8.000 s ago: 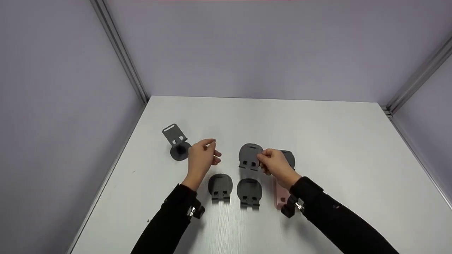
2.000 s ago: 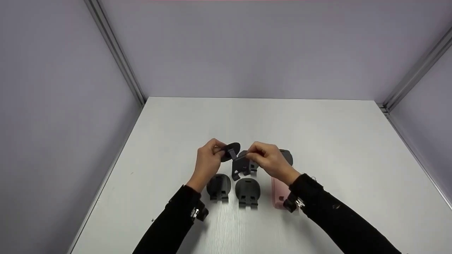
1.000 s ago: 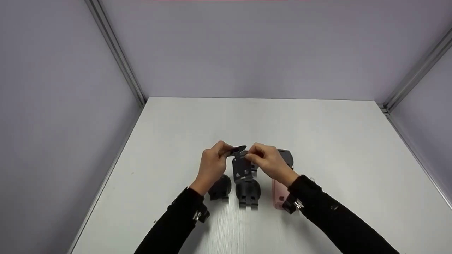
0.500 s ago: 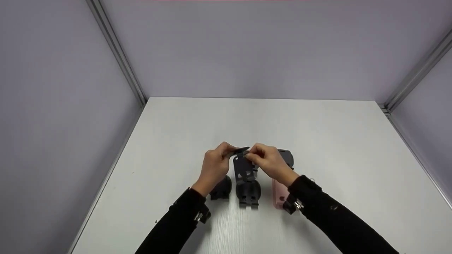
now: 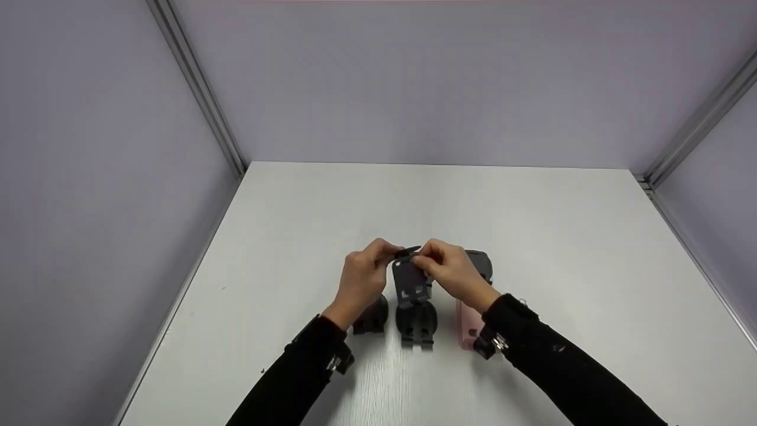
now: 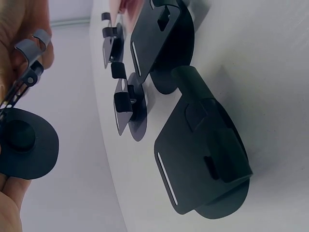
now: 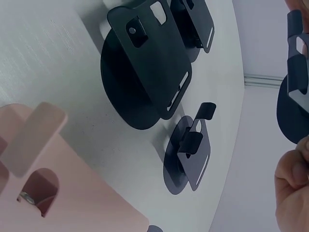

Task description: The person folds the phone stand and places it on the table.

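Note:
Both hands hold a dark grey phone stand (image 5: 409,278) above the table, its slotted plate hanging toward me. My left hand (image 5: 362,278) pinches the round base, which shows edge-on in the head view and as a dark disc (image 6: 36,150) in the left wrist view. The plate's upper right edge is pinched by my right hand (image 5: 454,269). Below lie a folded dark stand (image 5: 416,328) and another folded stand (image 5: 371,322), partly covered by my left hand. A further stand (image 7: 193,150) sits behind the held one, mostly hidden in the head view.
A pink phone stand (image 5: 468,325) lies under my right forearm. Beyond it is another grey stand (image 5: 480,263), partly hidden by my right hand. The white table (image 5: 532,219) meets pale walls at the back and sides.
The unfolded stand from the far left is now held between both hands. The stand earlier in my right hand rests on the table. Lately the base has tilted edge-on as the left hand moved right.

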{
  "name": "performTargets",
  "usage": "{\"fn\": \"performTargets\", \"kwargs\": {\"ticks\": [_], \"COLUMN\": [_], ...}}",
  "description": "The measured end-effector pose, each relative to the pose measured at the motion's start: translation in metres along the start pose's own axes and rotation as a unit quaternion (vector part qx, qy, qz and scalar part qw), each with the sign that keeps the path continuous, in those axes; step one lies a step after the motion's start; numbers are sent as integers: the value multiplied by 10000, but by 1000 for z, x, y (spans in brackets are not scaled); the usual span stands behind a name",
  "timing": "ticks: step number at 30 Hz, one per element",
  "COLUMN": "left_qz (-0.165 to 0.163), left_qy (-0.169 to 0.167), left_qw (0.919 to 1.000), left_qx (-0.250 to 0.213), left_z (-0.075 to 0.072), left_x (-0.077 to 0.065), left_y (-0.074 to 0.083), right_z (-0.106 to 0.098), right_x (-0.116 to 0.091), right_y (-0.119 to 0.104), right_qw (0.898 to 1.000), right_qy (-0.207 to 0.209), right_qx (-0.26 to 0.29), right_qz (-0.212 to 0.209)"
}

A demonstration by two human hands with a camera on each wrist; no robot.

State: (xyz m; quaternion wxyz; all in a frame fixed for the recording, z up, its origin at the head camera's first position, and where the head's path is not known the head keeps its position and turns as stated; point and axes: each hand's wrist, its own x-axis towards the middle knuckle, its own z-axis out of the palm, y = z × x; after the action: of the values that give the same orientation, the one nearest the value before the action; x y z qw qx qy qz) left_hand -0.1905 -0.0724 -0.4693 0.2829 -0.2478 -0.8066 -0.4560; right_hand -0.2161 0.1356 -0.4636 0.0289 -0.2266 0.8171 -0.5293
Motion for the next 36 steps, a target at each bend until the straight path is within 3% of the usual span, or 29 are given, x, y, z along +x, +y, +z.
{"fn": "performTargets", "kwargs": {"ticks": [6,22,36], "left_qz": [18,-400,-713], "left_qy": [36,-177,30], "left_qw": [10000,9982,9953], "left_qx": [-86,-399,-660], "left_z": [0,-3,-10], "left_x": [1,2,4], "left_y": [0,-2,-6], "right_z": [0,1,1], "right_x": [0,-2,-8], "right_y": [0,-2,2], "right_qw": [9999,9975,9968], "right_qy": [52,-15,-326], "right_qx": [61,575,498], "right_qz": [68,416,536]}}
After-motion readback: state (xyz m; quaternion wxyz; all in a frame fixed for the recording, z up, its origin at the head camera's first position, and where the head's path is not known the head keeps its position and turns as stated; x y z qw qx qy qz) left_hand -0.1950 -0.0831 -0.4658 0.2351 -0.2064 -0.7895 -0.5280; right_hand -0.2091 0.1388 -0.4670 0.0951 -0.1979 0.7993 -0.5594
